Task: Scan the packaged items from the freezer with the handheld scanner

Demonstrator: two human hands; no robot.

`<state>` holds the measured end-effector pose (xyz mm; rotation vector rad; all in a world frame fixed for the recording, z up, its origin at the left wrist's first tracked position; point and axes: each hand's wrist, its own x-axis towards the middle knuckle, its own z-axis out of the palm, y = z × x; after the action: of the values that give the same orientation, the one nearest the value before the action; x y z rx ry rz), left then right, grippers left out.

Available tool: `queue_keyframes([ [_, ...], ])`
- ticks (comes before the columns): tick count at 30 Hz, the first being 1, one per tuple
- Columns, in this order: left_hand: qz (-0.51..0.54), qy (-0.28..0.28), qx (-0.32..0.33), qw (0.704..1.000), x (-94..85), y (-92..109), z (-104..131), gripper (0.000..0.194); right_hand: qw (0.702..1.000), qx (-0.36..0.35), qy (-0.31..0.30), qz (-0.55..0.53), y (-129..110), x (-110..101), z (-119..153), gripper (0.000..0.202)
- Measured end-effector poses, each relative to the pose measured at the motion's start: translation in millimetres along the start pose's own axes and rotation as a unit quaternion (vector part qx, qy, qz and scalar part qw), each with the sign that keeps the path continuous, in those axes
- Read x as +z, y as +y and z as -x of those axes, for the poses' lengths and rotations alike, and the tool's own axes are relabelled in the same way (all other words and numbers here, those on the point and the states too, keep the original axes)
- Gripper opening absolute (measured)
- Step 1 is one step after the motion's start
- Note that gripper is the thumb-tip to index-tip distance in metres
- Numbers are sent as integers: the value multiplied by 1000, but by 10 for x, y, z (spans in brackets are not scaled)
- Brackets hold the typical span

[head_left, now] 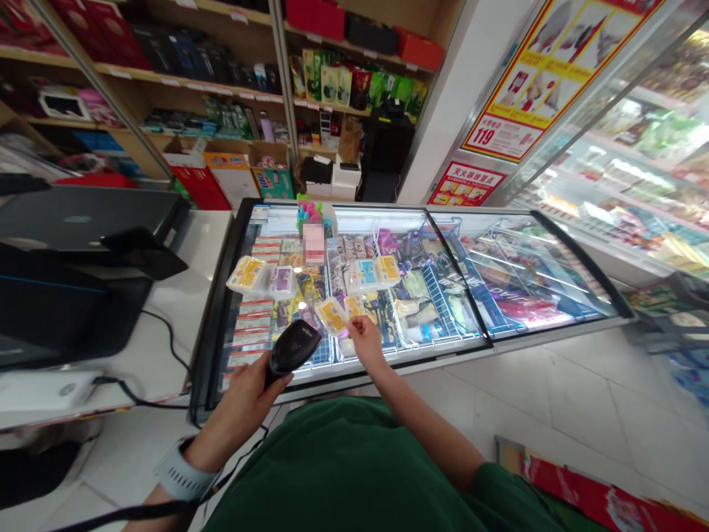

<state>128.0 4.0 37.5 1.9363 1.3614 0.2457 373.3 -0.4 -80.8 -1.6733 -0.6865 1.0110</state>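
Observation:
My left hand (252, 395), with a watch on its wrist, is wrapped round a black barcode scanner (296, 346) above the near edge of a glass-topped chest freezer (382, 375). Between the fingertips of my right hand (366, 341) is the edge of a clear pack with a yellow label (332, 316), tilted just beyond the scanner's head. More labelled packs lie on the glass: a yellow one (248, 275) and a purple one (283, 282) to the left, a blue one (364, 274) and another yellow one (388, 270) further back.
A counter (213, 244) with a black checkout machine (60, 295) and cables stands at the left. Shelves of goods (193, 81) rise behind the freezer. A colourful trinket (309, 210) sits at its far edge. Red packaging (598, 491) is low on the right.

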Motion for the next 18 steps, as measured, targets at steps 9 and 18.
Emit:
queue_keyframes([
  [9,-3,14,-25,1000,-9,-180,22,40,976,194,75,-70,377,-217,-308,21],
  [18,29,46,-43,998,-75,-214,126,33,974,201,96,-41,549,-186,-646,15],
])
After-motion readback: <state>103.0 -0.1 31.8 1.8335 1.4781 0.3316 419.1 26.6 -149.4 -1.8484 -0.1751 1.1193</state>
